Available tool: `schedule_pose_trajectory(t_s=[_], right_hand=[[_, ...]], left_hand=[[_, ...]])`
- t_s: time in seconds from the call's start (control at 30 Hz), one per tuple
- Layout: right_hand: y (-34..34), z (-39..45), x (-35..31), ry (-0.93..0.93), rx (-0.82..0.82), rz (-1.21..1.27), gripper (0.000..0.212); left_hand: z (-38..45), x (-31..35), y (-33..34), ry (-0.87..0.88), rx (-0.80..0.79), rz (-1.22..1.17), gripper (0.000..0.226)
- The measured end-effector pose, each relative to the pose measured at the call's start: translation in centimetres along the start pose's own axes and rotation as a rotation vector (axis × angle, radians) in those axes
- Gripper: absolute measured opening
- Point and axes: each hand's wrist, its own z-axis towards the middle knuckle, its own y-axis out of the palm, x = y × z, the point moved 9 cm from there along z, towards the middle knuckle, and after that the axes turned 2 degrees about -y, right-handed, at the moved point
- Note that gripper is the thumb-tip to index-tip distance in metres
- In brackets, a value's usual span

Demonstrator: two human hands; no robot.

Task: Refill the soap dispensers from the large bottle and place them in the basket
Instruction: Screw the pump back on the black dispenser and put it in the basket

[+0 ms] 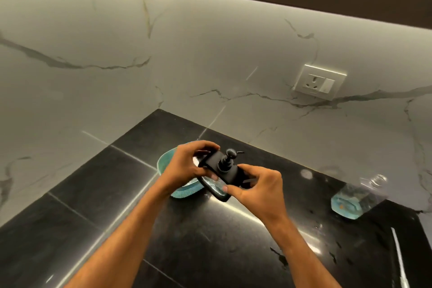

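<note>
A soap dispenser (218,172) with a black top, a black pump head and a clear ribbed body is held tilted above the black counter. My left hand (187,166) grips its far left side. My right hand (258,186) grips its near right side. Just behind and below it stands the teal mesh basket (181,190), mostly hidden by my left hand; I cannot see what it holds. The large clear bottle (357,199), uncapped and with blue liquid low in it, stands at the right by the wall.
The black stone counter (117,206) meets white marble walls in a corner behind the basket. A white wall socket (319,82) sits above the large bottle. Dark upper cabinets run along the top.
</note>
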Motion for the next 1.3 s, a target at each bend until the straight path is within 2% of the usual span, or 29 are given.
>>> schedule_pose_trajectory(t_s=[0.23,0.43,0.73,0.9,1.13,1.3], right_hand=[[6.0,3.7,-4.1,-0.052,0.016,0.063,0.043],[10.8,5.3,-4.6,-0.037,-0.023,0.069,0.041],[15.0,5.7,-1.9,0.008,-0.053,-0.020,0.043],[16.6,5.0,-0.2,0.041,-0.049,-0.078,0.053],[18.5,4.1,2.4,0.140,-0.091,-0.247,0.046],[19.2,4.1,3.1,0.142,-0.106,-0.265,0.045]], left_hand=[[-1.8,-2.2,-8.5,0.019,0.307,0.117,0.065],[-3.3,-5.8,-11.1,-0.052,0.403,0.147,0.064],[-3.3,-10.7,-10.2,-0.187,0.353,0.125,0.064],[-3.7,-13.0,-8.6,-0.257,0.296,0.143,0.066],[-3.7,-14.3,-6.6,-0.290,0.159,0.250,0.064],[-3.8,-14.6,-5.8,-0.302,0.134,0.309,0.060]])
